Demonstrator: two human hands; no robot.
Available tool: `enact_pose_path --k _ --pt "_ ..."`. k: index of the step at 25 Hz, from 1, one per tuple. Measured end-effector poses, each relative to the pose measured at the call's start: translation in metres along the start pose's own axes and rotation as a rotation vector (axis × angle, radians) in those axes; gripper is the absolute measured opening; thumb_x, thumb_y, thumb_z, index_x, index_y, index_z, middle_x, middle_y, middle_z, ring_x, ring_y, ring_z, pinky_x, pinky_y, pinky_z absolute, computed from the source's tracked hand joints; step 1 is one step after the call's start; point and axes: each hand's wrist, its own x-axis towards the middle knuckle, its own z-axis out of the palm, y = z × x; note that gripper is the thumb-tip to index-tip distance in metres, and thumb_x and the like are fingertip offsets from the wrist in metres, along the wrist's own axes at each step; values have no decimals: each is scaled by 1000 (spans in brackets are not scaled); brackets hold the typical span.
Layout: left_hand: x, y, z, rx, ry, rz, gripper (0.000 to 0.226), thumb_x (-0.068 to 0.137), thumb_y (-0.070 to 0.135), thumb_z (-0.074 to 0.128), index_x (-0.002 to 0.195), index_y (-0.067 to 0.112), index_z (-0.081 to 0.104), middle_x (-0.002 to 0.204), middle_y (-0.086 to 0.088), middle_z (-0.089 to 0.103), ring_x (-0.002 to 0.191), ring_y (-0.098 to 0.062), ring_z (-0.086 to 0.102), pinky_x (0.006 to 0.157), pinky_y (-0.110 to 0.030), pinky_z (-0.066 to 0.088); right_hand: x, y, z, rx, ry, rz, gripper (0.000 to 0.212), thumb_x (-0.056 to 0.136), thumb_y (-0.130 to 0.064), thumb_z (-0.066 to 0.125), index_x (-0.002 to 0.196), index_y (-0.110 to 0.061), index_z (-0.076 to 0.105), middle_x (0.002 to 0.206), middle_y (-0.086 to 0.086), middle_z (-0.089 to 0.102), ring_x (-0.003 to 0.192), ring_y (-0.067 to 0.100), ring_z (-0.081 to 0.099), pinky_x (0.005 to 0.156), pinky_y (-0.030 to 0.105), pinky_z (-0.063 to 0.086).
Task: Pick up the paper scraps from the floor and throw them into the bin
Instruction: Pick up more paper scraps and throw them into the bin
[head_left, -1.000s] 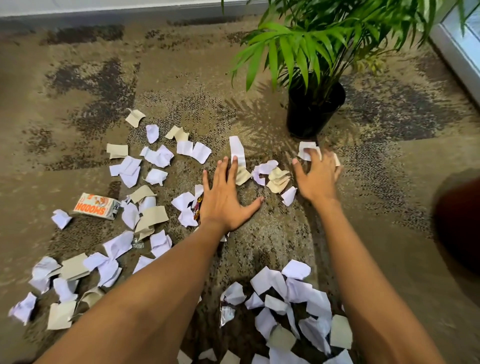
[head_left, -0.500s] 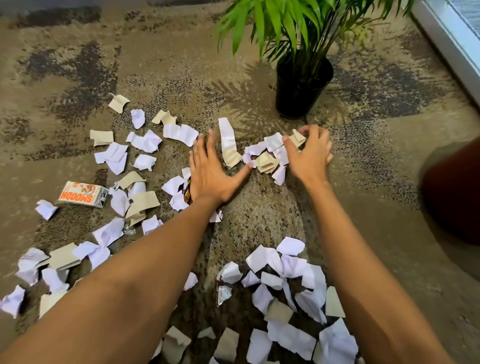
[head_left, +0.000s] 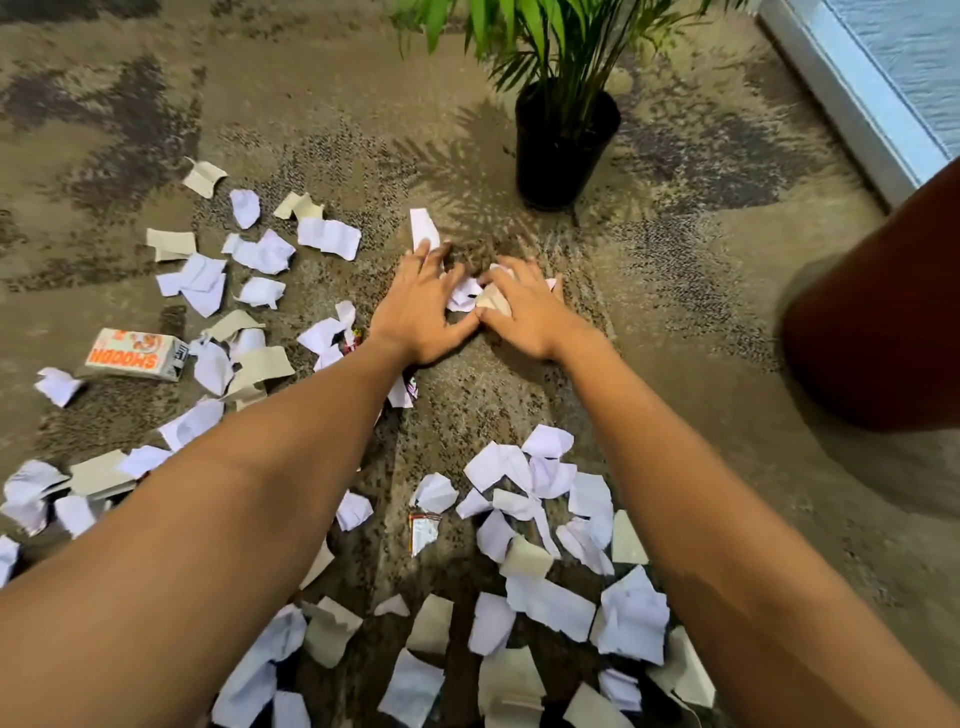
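Observation:
White and beige paper scraps (head_left: 540, 499) lie scattered over the patterned carpet, in front of me and to the left. A small heap of scraps (head_left: 464, 297) sits between my two hands in the middle of the view. My left hand (head_left: 421, 312) lies flat on the carpet and presses against the heap's left side with straight fingers. My right hand (head_left: 524, 312) cups the heap from the right, its fingers bent over a beige scrap. The two thumbs touch. A long white strip (head_left: 423, 228) lies just beyond my left fingertips.
A potted palm in a black pot (head_left: 563, 150) stands just beyond my hands. A small orange-and-white carton (head_left: 136, 354) lies at the left among scraps. A dark brown rounded object (head_left: 878, 312) fills the right edge. A window frame (head_left: 852, 98) runs along the far right.
My hands have closed in on each other, sweeping the scraps near the pot into one heap. The right hand slid left; the left hand slid right until the thumbs met.

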Motion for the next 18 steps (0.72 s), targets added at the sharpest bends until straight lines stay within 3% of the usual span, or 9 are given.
enact_pose_path --k 2,5,8,13,16,18 --pt "-4 2 -5 -46 20 30 67 94 58 35 150 21 35 158 -17 26 148 -35 15 122 -47 13 -15 -6 1 -41 2 14 57 93 -42 53 142 -19 35 156 7 17 146 32 9 114 59 20" --pt "-10 9 -10 -110 78 61 48 98 40 46 139 15 50 141 -21 45 133 -35 35 114 -42 27 -36 -19 10 -244 37 137 56 94 -42 53 143 -23 32 153 6 23 142 32 21 108 61 26" --pt "-14 21 -17 -170 72 -37 33 98 28 53 125 12 61 124 -19 52 119 -35 45 104 -43 36 -50 -34 16 -327 96 264 50 99 -25 51 145 -27 31 155 4 22 136 32 29 103 57 34" --pt "-14 32 -41 -224 -53 -137 18 88 9 65 102 10 77 103 -19 70 97 -35 64 83 -36 48 -70 -42 24 -163 200 266 48 88 1 56 132 -17 45 142 9 35 125 35 36 95 45 46" --pt "-18 23 -49 -270 -130 -284 15 83 4 70 94 8 79 94 -14 74 91 -29 68 77 -33 50 -72 -33 20 65 214 297 24 90 -3 59 111 -13 55 129 9 43 114 28 45 97 38 44" --pt "-26 16 -54 -387 -84 -352 14 77 10 81 90 7 80 88 -6 74 86 -20 68 73 -28 50 -69 -27 6 257 194 336 13 89 -8 63 98 -15 57 113 8 53 91 19 52 80 27 44"
